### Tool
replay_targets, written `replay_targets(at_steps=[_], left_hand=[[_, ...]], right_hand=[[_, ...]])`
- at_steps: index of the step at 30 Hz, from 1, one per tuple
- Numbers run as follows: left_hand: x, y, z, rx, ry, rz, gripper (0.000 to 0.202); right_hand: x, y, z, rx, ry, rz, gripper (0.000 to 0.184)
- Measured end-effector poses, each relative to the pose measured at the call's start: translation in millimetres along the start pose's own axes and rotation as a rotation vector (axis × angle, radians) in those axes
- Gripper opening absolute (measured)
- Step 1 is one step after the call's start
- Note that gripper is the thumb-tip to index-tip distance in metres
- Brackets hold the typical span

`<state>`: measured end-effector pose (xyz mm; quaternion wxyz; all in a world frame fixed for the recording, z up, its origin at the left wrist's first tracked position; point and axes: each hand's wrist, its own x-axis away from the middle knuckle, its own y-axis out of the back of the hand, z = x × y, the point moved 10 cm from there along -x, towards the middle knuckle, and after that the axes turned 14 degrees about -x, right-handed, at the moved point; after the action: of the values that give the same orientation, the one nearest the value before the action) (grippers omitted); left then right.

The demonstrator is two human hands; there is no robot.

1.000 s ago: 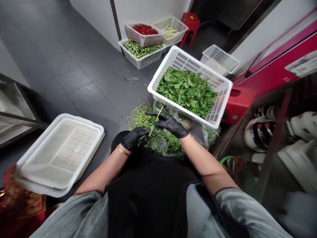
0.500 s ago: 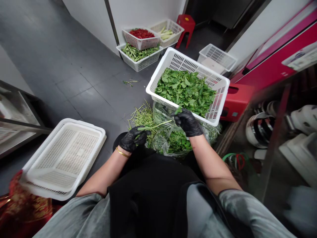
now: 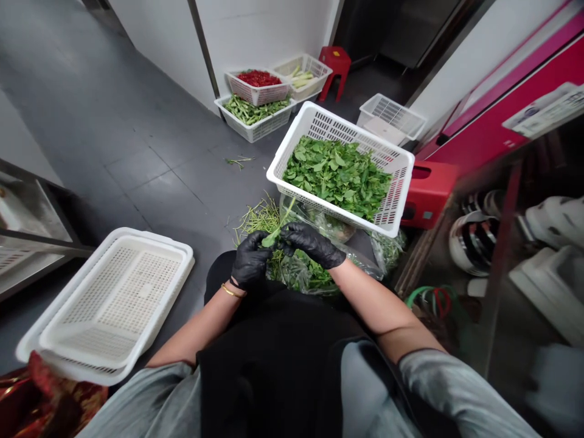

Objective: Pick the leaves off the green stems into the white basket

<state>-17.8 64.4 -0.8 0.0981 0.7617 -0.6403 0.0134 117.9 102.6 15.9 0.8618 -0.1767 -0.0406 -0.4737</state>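
Note:
Both my hands wear black gloves and meet over my lap. My left hand [image 3: 250, 260] is closed on the lower end of a green stem [image 3: 279, 226] that sticks up and to the right. My right hand [image 3: 311, 243] pinches the same stem just beside it. Under my hands lies a clear plastic bag of leafy greens [image 3: 314, 272]. Just beyond stands a white slotted basket [image 3: 396, 201] filled with picked green leaves [image 3: 337, 175]. A pile of bare green stems [image 3: 260, 216] lies on the floor left of the bag.
Stacked white trays [image 3: 114, 298] sit at my left on the grey floor. By the far wall are baskets of red chillies [image 3: 258, 79], green beans [image 3: 250, 111] and pale stalks [image 3: 303, 76], plus a red stool [image 3: 334, 59]. A red crate [image 3: 429, 193] and metal shelving [image 3: 515, 243] are at right.
My right hand went out to the leaf basket's near rim, then came back to the stem. My left hand kept hold of the stem, which now points upward.

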Motion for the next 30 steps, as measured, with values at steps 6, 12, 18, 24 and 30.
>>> replay_targets(at_steps=[6,12,18,24,30], left_hand=[[6,-3.5,-8,-0.314,-0.174,0.048,0.021],[-4,1.7,-11,-0.306,-0.179,0.077,0.017],[-16,2.8,29,0.085,0.142,0.135,0.018],[-8,-24.8,48,0.602,0.460,0.238,0.021],[-5,-38.1,46,0.637,0.429,0.212,0.012]], right_hand=[[-12,6,-12,0.239,-0.063,0.002,0.044],[3,9,-21,-0.087,-0.145,0.090,0.031],[5,86,67,-0.109,0.240,-0.179,0.033],[-8,183,145,0.642,0.360,-0.739,0.045],[-25,36,20,0.231,0.204,-0.081,0.034]])
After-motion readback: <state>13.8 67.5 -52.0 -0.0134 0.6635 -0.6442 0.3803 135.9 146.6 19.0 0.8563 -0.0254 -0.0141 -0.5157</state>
